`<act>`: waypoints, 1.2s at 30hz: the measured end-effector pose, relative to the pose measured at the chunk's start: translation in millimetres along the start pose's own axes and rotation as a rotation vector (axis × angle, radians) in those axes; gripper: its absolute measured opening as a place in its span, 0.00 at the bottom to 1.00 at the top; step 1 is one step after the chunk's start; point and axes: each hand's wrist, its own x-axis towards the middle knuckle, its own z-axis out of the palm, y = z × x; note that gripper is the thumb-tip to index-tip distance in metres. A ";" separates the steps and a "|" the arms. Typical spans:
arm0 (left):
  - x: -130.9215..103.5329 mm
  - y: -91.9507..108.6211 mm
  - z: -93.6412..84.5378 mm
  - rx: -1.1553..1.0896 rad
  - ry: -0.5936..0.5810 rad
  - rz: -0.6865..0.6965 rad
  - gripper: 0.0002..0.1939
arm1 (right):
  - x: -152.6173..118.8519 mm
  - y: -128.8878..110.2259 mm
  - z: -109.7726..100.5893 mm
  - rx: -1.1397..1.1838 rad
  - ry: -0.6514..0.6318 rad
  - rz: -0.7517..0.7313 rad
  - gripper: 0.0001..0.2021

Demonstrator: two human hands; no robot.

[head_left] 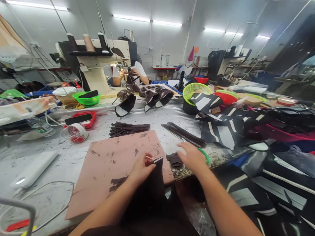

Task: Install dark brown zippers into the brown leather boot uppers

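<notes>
Nearest me, my left hand (141, 168) has thumb and fingers together on the top edge of a dark piece (159, 175), which hangs at the board's near right edge. To the right, my right hand (194, 159) has its fingers apart beside short dark strips (174, 160); I can't tell whether they touch. The pink board (128, 147) lies left of those strips. Beyond it I see two bundles of long strips, left (129, 128) and right (183, 133). Farther off stand brown boots (125, 103); behind them, a co-worker's hands (134, 72) are at a sewing machine (102, 54).
</notes>
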 end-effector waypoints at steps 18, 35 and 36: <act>-49.0 5.9 -3.3 0.279 0.108 0.202 0.13 | -27.7 -82.3 14.7 0.268 0.081 -0.531 0.06; -58.9 4.4 -9.1 0.202 0.024 0.172 0.11 | -39.4 -79.9 18.0 0.732 -0.155 -0.191 0.08; -59.7 4.3 -8.8 0.220 0.032 0.179 0.11 | -40.0 -80.7 17.5 0.725 -0.146 -0.185 0.08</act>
